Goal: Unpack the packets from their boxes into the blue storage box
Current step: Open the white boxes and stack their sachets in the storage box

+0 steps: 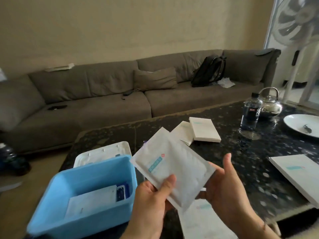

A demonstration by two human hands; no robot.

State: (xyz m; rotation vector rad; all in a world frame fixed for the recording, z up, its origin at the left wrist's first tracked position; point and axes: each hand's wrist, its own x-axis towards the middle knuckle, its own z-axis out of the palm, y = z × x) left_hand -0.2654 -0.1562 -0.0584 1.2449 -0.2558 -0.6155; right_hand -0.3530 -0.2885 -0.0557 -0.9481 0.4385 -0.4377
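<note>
A stack of white packets (170, 167) with pale blue print is held tilted above the dark table, just right of the blue storage box (57, 188). My left hand (151, 206) grips the stack's near edge, thumb on top. My right hand (229, 188) holds the stack's right edge, thumb raised. The blue box holds a white packet and a small dark blue item. White boxes (204, 129) lie further back on the table, and another white box (300, 176) lies at the right. A flat white carton (198, 219) lies under my hands.
A white lid (103, 152) lies behind the blue box. A water bottle (250, 111), a metal kettle (271, 104) and a white plate (302, 125) stand at the table's far right. A grey sofa (120, 94) with a black backpack runs along the wall. A fan stands at the right.
</note>
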